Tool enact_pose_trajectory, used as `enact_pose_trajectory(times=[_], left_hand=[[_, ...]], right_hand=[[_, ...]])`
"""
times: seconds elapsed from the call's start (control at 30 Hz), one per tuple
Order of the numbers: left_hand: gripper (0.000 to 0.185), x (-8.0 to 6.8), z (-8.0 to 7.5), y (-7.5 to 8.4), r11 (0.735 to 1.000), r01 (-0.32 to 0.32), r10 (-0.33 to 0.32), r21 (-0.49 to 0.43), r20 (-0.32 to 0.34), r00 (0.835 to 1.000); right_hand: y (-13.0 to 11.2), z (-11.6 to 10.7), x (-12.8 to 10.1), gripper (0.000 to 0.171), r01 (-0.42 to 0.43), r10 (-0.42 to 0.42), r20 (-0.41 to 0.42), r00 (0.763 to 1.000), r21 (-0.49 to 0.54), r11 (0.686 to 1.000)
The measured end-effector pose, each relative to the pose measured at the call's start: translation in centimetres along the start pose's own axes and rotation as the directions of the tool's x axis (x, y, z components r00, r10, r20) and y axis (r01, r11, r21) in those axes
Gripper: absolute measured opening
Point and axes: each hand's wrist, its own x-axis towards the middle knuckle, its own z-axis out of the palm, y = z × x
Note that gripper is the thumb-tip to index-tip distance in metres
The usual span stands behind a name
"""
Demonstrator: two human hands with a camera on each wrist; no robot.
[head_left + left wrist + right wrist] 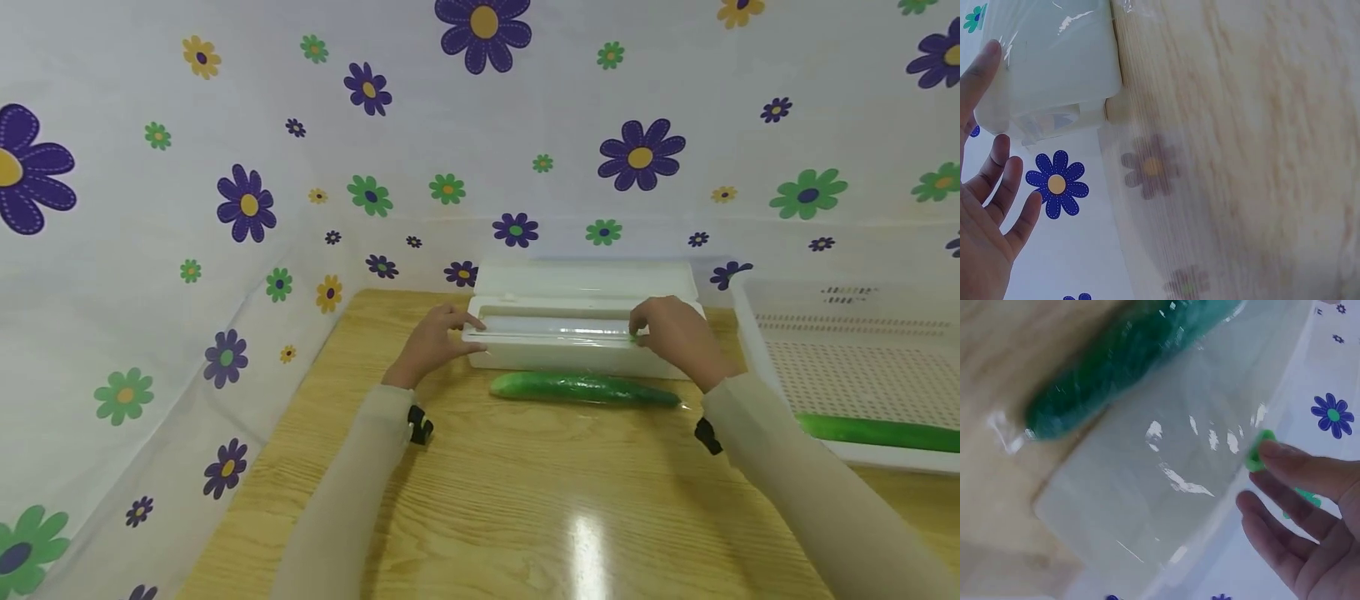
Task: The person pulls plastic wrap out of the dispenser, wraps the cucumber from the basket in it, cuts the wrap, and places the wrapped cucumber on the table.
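Observation:
A white cling film dispenser box [581,353] lies lengthwise at the back of the table, lid raised, a film roll [555,325] inside. Clear film hangs over its front and around a cucumber [585,388] lying just before it. My right hand [678,337] pinches a small green slide cutter [1260,450] at the box's front edge, toward the right end; the other fingers stay apart from the box. My left hand [435,342] rests its fingertips on the left end of the box, with the remaining fingers [1019,234] loosely spread.
A white perforated basket [847,367] stands on the right with another cucumber [885,432] inside. A flowered cloth [570,108] hangs behind and to the left. Wooden tabletop [510,500] extends in front of the wrapped cucumber.

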Motion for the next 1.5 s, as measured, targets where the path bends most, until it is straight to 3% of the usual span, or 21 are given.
enact_pose_trajectory(times=[0.13, 0.27, 0.57, 0.7, 0.97, 1.5], left_hand=[[0.033, -0.3, -0.2, -0.1, 1.000, 0.017, -0.017, -0.010, -0.003, 1.000], [0.033, -0.4, -0.3, -0.1, 1.000, 0.024, -0.024, -0.011, 0.001, 1.000], [0.033, -0.3, -0.1, 0.2, 1.000, -0.005, 0.005, 0.014, -0.009, 1.000], [0.034, -0.1, 0.0, 0.3, 1.000, -0.004, 0.004, 0.021, -0.001, 1.000], [0.033, -0.2, 0.1, 0.1, 0.999, -0.013, 0.014, 0.045, -0.020, 1.000], [0.033, -0.4, -0.1, 0.6, 0.995, -0.030, 0.032, 0.090, -0.020, 0.999]], right_hand=[[-0.6, -0.9, 1.4, 0.014, 0.076, -0.073, 0.118, 0.990, -0.025, 0.997], [0.0, -1.1, 2.3, 0.009, 0.173, -0.166, 0.184, 0.969, -0.025, 0.985], [1.9, -2.1, 2.1, 0.006, 0.272, -0.266, 0.234, 0.935, 0.009, 0.962], [2.6, -2.6, 1.9, 0.006, 0.261, -0.246, 0.266, 0.932, -0.022, 0.965], [3.7, -3.7, 1.5, 0.012, 0.164, -0.114, 0.317, 0.942, -0.135, 0.977], [4.3, -3.9, 0.5, 0.023, 0.202, -0.113, 0.326, 0.938, -0.253, 0.946]])
